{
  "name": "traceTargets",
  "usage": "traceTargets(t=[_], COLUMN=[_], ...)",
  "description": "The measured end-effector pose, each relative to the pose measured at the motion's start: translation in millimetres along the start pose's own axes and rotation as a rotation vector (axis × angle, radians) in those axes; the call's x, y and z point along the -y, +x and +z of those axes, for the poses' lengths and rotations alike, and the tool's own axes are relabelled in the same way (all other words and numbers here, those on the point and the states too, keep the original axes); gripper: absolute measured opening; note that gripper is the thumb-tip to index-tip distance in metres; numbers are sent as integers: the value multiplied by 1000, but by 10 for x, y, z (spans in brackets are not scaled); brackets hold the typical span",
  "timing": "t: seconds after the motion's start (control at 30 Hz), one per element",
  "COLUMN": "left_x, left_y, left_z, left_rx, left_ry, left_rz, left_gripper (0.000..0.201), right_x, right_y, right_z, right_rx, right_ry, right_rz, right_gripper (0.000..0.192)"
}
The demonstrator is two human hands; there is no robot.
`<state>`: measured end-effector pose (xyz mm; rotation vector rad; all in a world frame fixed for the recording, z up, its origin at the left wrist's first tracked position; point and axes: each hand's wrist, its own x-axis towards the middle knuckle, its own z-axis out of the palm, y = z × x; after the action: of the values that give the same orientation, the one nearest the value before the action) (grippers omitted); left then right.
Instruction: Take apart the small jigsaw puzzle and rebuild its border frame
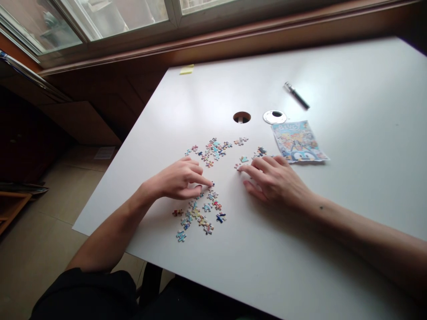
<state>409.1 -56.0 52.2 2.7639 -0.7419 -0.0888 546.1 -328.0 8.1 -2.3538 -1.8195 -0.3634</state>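
My left hand (183, 178) reaches over the table with its index finger stretched out and its thumb apart. That fingertip touches a small dark jigsaw piece (213, 183). Below it lies a loose group of coloured jigsaw pieces (200, 218), and a second cluster of pieces (215, 149) is spread beyond the hand. My right hand (275, 178) rests with fingers spread, its index fingertip on a pale jigsaw piece (237, 166). Close to its knuckles are a teal and yellow piece (244, 158) and a few darker pieces (260, 151), partly hidden by the fingers.
A printed picture sheet (298, 141) lies beyond my right hand on the white table (360, 146). Farther back are a round cable hole (242, 117), a metal ring cover (274, 116) and a black and silver pen-like object (296, 95). A yellow sticky note (187, 69) marks the far edge.
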Motion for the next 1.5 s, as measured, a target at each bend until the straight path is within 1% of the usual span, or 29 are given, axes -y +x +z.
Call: traceTargets(t=[0.07, 0.17, 0.23, 0.3, 0.33, 0.43, 0.53, 0.6, 0.67, 0.7, 0.73, 0.83, 0.87, 0.97, 1.0, 1.03, 1.13, 1.17, 1.2, 1.23, 1.3, 1.4, 1.5], left_x=[44, 110, 145, 164, 167, 155, 145, 156, 178, 189, 198, 199, 191, 168, 168, 174, 230, 257, 284, 309, 347, 363, 343], left_y=[-28, -40, -34, -26, -25, -29, -30, -21, -13, -12, -14, -30, -37, -44, -43, -41, -36, -38, -41, -45, -55, -65, -69], left_z=[-34, -22, 20, 63, 77, 77, 68, 88, 117, 127, 131, 92, 69, 10, 4, 6, 58, 82, 105, 125, 152, 157, 130], left_rx=[4, -81, -131, -123, -108, -92, -125, -138, -118, -104, -98, -106, -99, -37, -32, -53, -217, -262, -282, -276, -225, -178, -182], left_ry=[-52, -74, -31, 25, 40, 7, -28, 22, 80, 91, 86, 7, -33, -160, -187, -198, -111, -53, 8, 63, 133, 145, 128], left_rz=[-9, -75, -128, -152, -150, -113, -119, -184, -243, -255, -256, -211, -190, -134, -125, -132, -244, -294, -336, -362, -385, -390, -372], left_gripper=[24, 23, 34, 44, 43, 28, 24, 32, 45, 47, 45, 27, 25, 27, 26, 25, 22, 25, 30, 34, 40, 41, 38], right_x=[-21, -31, -31, -32, -33, -34, -35, -36, -38, -39, -39, -38, -38, -38, -38, -39, -41, -41, -40, -40, -41, -45, -49], right_y=[-6, -14, -19, -23, -24, -25, -22, -21, -22, -23, -23, -22, -21, -19, -19, -20, -24, -25, -25, -26, -27, -30, -32], right_z=[4, 13, 23, 33, 37, 43, 40, 38, 37, 37, 37, 34, 32, 27, 27, 28, 29, 29, 29, 28, 27, 33, 43], right_rx=[-12, -23, -19, -10, -5, 4, 1, -8, -13, -11, -8, -3, -5, -5, -3, 0, 4, 4, 4, 3, 3, 12, 22], right_ry=[-1, 17, 28, 32, 33, 36, 38, 33, 27, 25, 25, 32, 33, 31, 32, 34, 43, 45, 45, 45, 44, 46, 44], right_rz=[40, 55, 52, 50, 49, 45, 36, 31, 20, 12, 5, -3, -3, -4, -5, -5, -7, -9, -10, -11, -11, -11, -9], right_gripper=[25, 25, 26, 25, 25, 24, 23, 23, 23, 23, 23, 23, 23, 22, 22, 22, 20, 19, 19, 18, 18, 19, 19])
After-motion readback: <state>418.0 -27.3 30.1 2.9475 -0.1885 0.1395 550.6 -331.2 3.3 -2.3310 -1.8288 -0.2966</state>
